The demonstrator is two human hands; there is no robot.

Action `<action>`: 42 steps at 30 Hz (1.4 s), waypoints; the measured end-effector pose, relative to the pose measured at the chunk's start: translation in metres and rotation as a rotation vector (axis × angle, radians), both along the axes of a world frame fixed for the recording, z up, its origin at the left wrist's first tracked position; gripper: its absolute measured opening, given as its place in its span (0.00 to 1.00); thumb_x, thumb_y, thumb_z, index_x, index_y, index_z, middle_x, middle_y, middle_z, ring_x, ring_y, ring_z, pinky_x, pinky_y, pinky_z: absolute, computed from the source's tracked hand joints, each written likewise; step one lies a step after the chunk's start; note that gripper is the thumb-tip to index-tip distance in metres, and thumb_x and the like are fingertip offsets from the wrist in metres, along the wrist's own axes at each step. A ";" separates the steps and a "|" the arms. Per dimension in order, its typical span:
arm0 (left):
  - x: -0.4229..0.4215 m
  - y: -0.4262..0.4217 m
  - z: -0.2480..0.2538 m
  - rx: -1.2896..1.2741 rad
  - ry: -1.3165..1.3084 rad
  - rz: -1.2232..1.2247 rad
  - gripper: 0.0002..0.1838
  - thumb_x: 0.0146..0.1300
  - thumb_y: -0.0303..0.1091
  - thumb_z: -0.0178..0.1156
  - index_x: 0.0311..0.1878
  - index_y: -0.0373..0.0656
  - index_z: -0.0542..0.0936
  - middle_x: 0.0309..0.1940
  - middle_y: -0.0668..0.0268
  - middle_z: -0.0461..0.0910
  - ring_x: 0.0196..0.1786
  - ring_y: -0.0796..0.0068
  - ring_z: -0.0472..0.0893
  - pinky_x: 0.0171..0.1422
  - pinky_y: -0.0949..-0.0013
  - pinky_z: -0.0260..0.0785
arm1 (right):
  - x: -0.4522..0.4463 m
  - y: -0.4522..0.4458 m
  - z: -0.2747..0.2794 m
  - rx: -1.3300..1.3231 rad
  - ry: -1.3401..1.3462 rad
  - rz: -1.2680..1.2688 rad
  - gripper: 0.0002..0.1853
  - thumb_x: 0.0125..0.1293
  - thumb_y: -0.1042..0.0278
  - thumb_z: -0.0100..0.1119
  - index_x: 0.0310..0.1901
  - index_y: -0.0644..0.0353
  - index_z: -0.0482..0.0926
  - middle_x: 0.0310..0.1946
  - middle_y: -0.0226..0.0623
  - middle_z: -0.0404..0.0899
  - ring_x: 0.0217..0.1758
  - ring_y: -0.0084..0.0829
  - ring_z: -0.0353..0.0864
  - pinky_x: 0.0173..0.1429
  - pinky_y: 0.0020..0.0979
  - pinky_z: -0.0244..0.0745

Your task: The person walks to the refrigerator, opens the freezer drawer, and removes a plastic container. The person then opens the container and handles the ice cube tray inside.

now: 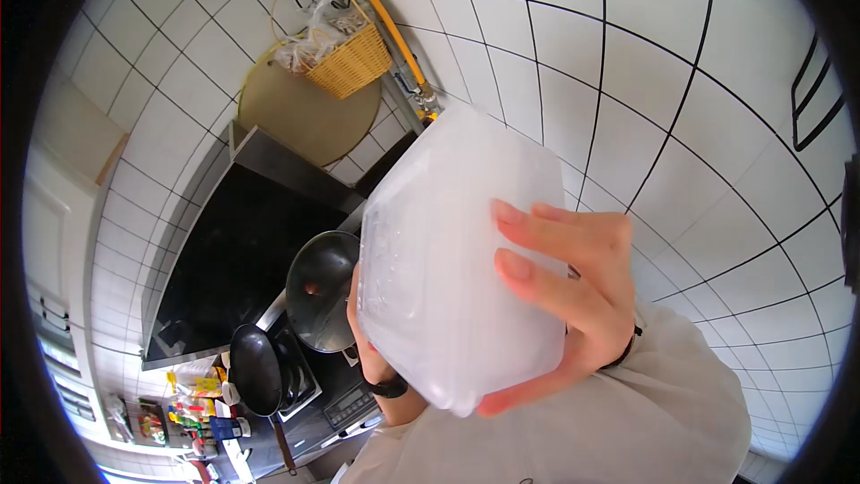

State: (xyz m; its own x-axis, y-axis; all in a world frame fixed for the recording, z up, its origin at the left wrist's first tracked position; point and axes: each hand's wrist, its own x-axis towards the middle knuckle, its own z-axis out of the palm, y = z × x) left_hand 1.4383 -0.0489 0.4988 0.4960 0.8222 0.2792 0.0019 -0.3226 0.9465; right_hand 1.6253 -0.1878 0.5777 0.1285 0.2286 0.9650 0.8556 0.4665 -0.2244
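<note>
A translucent white plastic container [461, 260] is held up close to the camera, between my two hands. My right hand [582, 291] grips it from the right, two fingertips pressed on its near face and another digit along its lower edge. At its left side is my left hand [369, 341], wearing a black wristband; most of its fingers are hidden behind the container. Small clear droplets or bumps show on the container's left face. What is inside cannot be made out.
Behind the container, a wide dark pan [318, 291] and a black frying pan [256, 369] stand on the stove. A black range hood [242, 251] slants above them. A wicker basket [354, 61] hangs before a round board [287, 121], beside a yellow hose [383, 4]. Several bottles [202, 385] stand lower left.
</note>
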 end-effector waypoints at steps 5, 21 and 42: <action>0.000 -0.002 -0.003 -0.026 0.016 -0.035 0.56 0.45 0.71 0.65 0.65 0.31 0.64 0.57 0.57 0.73 0.58 0.70 0.73 0.63 0.68 0.63 | -0.006 -0.004 0.004 -0.059 0.016 0.070 0.39 0.43 0.26 0.61 0.44 0.56 0.77 0.48 0.53 0.80 0.42 0.34 0.71 0.50 0.31 0.64; -0.001 -0.002 -0.014 -0.091 -0.037 -0.089 0.58 0.44 0.74 0.61 0.64 0.30 0.64 0.57 0.57 0.73 0.58 0.70 0.72 0.63 0.68 0.62 | -0.011 -0.009 0.000 -0.050 -0.096 -0.028 0.31 0.45 0.30 0.58 0.42 0.47 0.81 0.46 0.48 0.79 0.47 0.36 0.68 0.52 0.33 0.63; -0.018 -0.014 0.014 0.096 -0.041 0.118 0.66 0.39 0.84 0.53 0.64 0.26 0.63 0.59 0.53 0.71 0.61 0.66 0.70 0.66 0.65 0.59 | 0.013 0.018 -0.033 -0.017 0.362 0.423 0.30 0.40 0.63 0.70 0.48 0.66 0.76 0.56 0.54 0.73 0.60 0.45 0.70 0.67 0.48 0.60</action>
